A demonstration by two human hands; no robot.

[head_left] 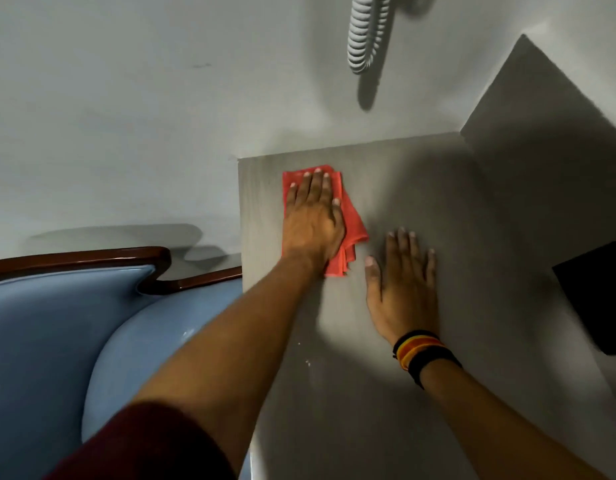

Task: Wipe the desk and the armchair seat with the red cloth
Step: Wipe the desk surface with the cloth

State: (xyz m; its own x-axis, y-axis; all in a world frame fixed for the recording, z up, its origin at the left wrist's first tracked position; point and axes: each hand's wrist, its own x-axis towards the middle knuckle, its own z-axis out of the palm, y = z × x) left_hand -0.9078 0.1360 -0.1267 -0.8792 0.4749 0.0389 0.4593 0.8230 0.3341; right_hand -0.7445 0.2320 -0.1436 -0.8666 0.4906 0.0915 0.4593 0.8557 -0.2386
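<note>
Blue vinyl sits closest to you on the left: the armchair seat (133, 344), just beside the desk's left edge and, by the look of it, waiting its turn. Over the grey desk (368, 393) a few pale specks show near the middle of the surface, so that patch likely wants a pass. Your right hand (401, 289), with banded wristbands (424, 353), lies flat and open on the bare surface, gripping nothing, probably to brace your reach. Farther on, your left hand (313, 220) presses the red cloth (353, 233) down with fingers spread flat, pinning rather than clutching it, near the desk's far left corner. Beyond, a coiled white cord (365, 32) hangs against the wall
</note>
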